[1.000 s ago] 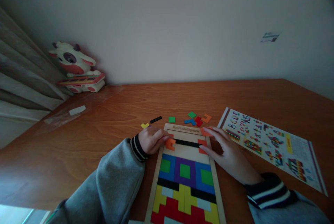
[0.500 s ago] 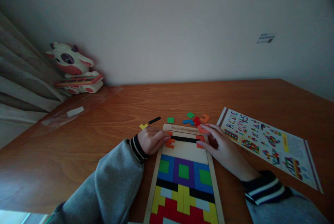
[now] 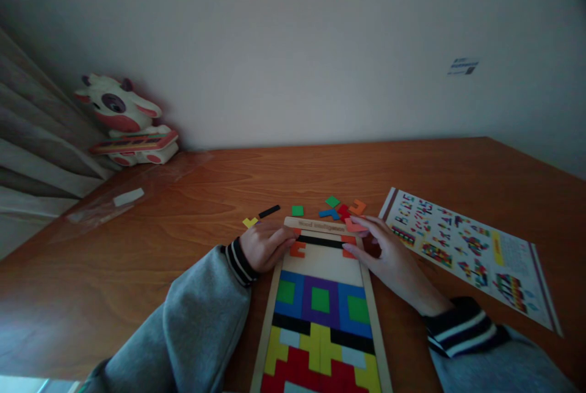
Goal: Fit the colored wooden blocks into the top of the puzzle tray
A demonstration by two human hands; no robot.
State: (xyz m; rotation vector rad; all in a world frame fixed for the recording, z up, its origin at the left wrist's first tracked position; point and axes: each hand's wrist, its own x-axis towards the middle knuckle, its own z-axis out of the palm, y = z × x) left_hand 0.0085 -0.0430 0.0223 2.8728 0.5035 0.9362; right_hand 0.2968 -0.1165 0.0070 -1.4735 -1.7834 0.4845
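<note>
A wooden puzzle board (image 3: 271,295) lies in front of me, its lower part filled with coloured pieces. At its upper left, my left hand (image 3: 269,245) is closed, thumb and fingertips pressed together at an orange puzzle piece (image 3: 297,250). A black bar (image 3: 320,241) spans the board between orange pieces on both sides. My right hand (image 3: 382,254) is at the upper right corner, with a red-orange puzzle piece (image 3: 354,226) under its fingertips, overlapping the frame. Its thumb rests on another orange piece (image 3: 348,252) inside the board. Fingers hide parts of these pieces.
Beyond the board lie loose pieces: a black bar (image 3: 269,211), a yellow piece (image 3: 249,222), green squares (image 3: 297,210), a blue piece (image 3: 328,213) and an orange one (image 3: 358,206). A pattern sheet (image 3: 467,252) lies right; a cow toy (image 3: 130,121) stands back left.
The whole view has shifted slightly. Both hands keep nearly the same places at the board's upper corners, and the pieces show no clear movement.
</note>
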